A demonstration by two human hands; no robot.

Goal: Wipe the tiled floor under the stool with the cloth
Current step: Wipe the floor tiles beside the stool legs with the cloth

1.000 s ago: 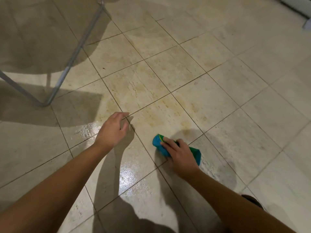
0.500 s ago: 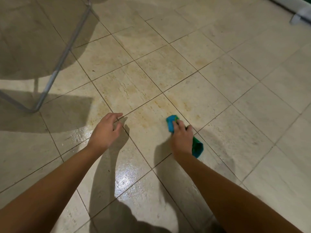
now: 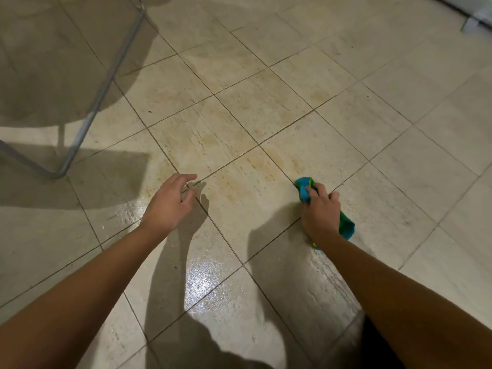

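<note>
Two hands are low over the tiled floor (image 3: pixel 386 134). The right hand (image 3: pixel 319 211) presses the cloth (image 3: pixel 304 189) down under curled fingers, its long side along the hand. The stool (image 3: pixel 105 85) stands well apart to the far left, nearer the left hand (image 3: pixel 169 205), whose fingers are loosely spread.

Beige tiles, blue-green cloth

The tiled floor (image 3: pixel 266 107) is showing cream squares with brown grout lines and yellowish stains; the cloth (image 3: pixel 304 190) is showing blue and green; the stool frame (image 3: pixel 101 97) is looking grey.
</note>
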